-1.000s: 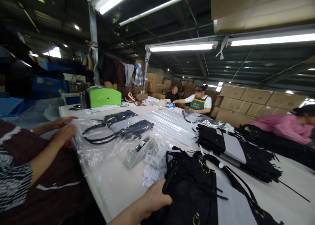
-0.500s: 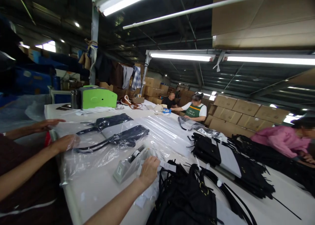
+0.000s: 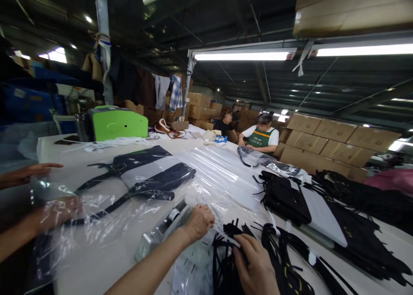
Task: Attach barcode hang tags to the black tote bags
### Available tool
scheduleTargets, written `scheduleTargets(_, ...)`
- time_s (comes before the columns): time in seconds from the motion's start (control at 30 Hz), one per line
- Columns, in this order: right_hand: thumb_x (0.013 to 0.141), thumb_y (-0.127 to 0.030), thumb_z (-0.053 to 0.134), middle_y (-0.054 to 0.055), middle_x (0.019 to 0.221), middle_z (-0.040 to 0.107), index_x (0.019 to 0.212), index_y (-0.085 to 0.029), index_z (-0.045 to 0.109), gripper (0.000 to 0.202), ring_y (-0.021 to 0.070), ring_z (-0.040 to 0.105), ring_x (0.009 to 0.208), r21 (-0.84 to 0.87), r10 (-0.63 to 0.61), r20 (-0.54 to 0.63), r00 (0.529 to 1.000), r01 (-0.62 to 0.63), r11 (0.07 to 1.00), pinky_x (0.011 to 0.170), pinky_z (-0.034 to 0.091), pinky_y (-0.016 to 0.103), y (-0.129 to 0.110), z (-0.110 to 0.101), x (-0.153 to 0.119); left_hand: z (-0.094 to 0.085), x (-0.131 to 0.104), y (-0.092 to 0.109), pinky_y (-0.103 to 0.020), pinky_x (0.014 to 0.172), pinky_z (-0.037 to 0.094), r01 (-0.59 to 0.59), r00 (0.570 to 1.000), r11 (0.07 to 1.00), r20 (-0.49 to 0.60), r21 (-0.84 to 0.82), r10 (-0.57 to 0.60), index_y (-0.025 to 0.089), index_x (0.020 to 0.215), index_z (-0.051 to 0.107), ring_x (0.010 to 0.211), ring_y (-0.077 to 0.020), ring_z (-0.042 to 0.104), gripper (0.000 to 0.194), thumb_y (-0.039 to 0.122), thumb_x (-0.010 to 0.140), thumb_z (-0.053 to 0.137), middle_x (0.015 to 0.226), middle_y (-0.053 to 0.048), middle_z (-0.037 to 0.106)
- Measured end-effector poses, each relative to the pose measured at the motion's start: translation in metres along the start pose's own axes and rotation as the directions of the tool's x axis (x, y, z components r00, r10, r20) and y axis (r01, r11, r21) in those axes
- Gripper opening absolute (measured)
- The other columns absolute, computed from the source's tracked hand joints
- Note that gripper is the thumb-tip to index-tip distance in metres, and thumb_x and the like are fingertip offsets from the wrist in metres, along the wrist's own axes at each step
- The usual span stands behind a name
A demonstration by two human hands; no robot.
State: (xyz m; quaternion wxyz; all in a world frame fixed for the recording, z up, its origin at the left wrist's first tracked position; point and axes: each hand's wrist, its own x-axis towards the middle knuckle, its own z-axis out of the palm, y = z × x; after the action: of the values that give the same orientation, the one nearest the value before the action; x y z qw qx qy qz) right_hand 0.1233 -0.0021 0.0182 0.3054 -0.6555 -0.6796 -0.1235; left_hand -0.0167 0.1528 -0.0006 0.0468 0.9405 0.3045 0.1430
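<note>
Near the front centre my left hand (image 3: 200, 221) is closed beside a clear tape dispenser (image 3: 164, 226), its fingers pinched on something I cannot make out. To its right, my right hand (image 3: 256, 265) curls over the black straps of a dark fabric piece (image 3: 226, 265), thumb and fingers round a strap. Clear plastic bags with small printed marks (image 3: 193, 265) lie under my left wrist. More black fabric with straps and yellow stitching (image 3: 295, 282) lies right of my right hand.
At the left, another person's hands (image 3: 61, 211) handle a clear bag over a dark strapped item (image 3: 151, 174). Clear plastic sheets (image 3: 219, 170) lie mid-table. Folded black items with a grey board (image 3: 322, 213) are at right. A green machine (image 3: 121, 125) and a person in a green apron (image 3: 262, 138) are beyond.
My right hand has come into view onto the black straps. My left hand stays closed near the dispenser. The other person's hands have moved left with the bag. The view has shifted.
</note>
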Motion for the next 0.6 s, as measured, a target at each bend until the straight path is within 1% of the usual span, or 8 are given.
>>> scheduleTargets(0.07,0.083,-0.02,0.043,0.006,0.099,0.064,0.096,-0.021,0.062,0.023,0.0204,0.057,0.093,-0.025,0.057,0.1,0.993,-0.055,0.998,0.08,0.042,0.033,-0.013,0.006,0.027,0.0,-0.001,0.001,-0.03,0.073,0.033,0.002,1.0,1.0,-0.015,-0.009,-0.002,0.02,0.073,0.064,0.081,-0.0154,0.055,0.011,0.021,0.079,0.056,0.075,0.0,0.064)
scheduleTargets(0.13,0.08,-0.017,0.047,0.007,0.102,0.063,0.101,-0.02,0.06,0.025,0.0219,0.055,0.096,-0.057,0.156,0.246,0.957,-0.146,0.988,0.082,0.039,0.035,-0.025,0.017,0.05,-0.001,0.0,0.003,-0.029,0.072,0.033,-0.008,1.0,1.0,-0.024,-0.01,0.007,0.02,0.074,0.064,0.08,-0.0153,0.055,0.012,0.022,0.081,0.055,0.074,0.0,0.064)
scheduleTargets(0.2,0.076,-0.016,0.05,0.007,0.1,0.065,0.109,-0.018,0.056,0.033,0.0225,0.056,0.096,-0.115,0.252,0.393,0.884,-0.225,0.968,0.081,0.038,0.034,-0.032,0.028,0.066,-0.002,0.002,0.004,-0.03,0.071,0.034,-0.031,0.999,1.0,-0.025,-0.001,0.031,0.018,0.075,0.063,0.078,-0.0155,0.055,0.015,0.023,0.083,0.051,0.073,-0.001,0.064)
scheduleTargets(0.27,0.076,-0.014,0.049,0.007,0.091,0.068,0.106,-0.017,0.058,0.032,0.0221,0.06,0.09,-0.178,0.304,0.491,0.816,-0.248,0.952,0.074,0.039,0.03,-0.032,0.038,0.076,-0.004,0.003,0.003,-0.03,0.072,0.034,-0.07,0.997,0.997,-0.018,0.015,0.07,0.017,0.076,0.062,0.077,-0.0157,0.055,0.018,0.022,0.085,0.048,0.072,-0.002,0.063)
scheduleTargets(0.3,0.077,-0.013,0.047,0.006,0.087,0.069,0.101,-0.018,0.06,0.028,0.0215,0.061,0.087,-0.202,0.316,0.519,0.794,-0.245,0.948,0.07,0.038,0.028,-0.03,0.042,0.079,-0.005,0.004,0.002,-0.031,0.073,0.034,-0.093,0.996,0.995,-0.01,0.029,0.094,0.017,0.076,0.062,0.076,-0.0158,0.055,0.018,0.021,0.085,0.047,0.072,-0.002,0.063)
scheduleTargets(0.37,0.078,-0.013,0.046,0.005,0.083,0.07,0.089,-0.021,0.065,0.023,0.0204,0.062,0.083,-0.224,0.319,0.543,0.777,-0.231,0.947,0.065,0.037,0.026,-0.023,0.045,0.081,-0.008,0.005,-0.003,-0.033,0.073,0.035,-0.132,0.991,0.99,0.008,0.055,0.132,0.016,0.076,0.061,0.075,-0.0164,0.055,0.016,0.017,0.084,0.048,0.072,-0.003,0.063)
scheduleTargets(0.47,0.077,-0.014,0.048,0.003,0.082,0.07,0.081,-0.025,0.068,0.023,0.0194,0.063,0.081,-0.246,0.318,0.555,0.768,-0.213,0.945,0.062,0.036,0.024,-0.013,0.043,0.081,-0.012,0.004,-0.011,-0.036,0.074,0.036,-0.138,0.99,0.979,0.022,0.152,0.137,0.014,0.075,0.06,0.079,-0.0197,0.055,0.011,0.012,0.08,0.05,0.08,-0.007,0.062)
scheduleTargets(0.6,0.075,-0.008,0.046,0.007,0.081,0.069,0.078,-0.021,0.069,0.026,0.0218,0.061,0.081,-0.303,0.3,0.549,0.78,-0.149,0.941,0.067,0.035,0.029,-0.014,0.045,0.085,-0.015,0.001,-0.015,-0.037,0.071,0.037,-0.106,0.994,0.95,0.052,0.294,0.095,0.011,0.077,0.06,0.081,-0.0229,0.055,0.009,0.01,0.079,0.052,0.084,-0.011,0.061)
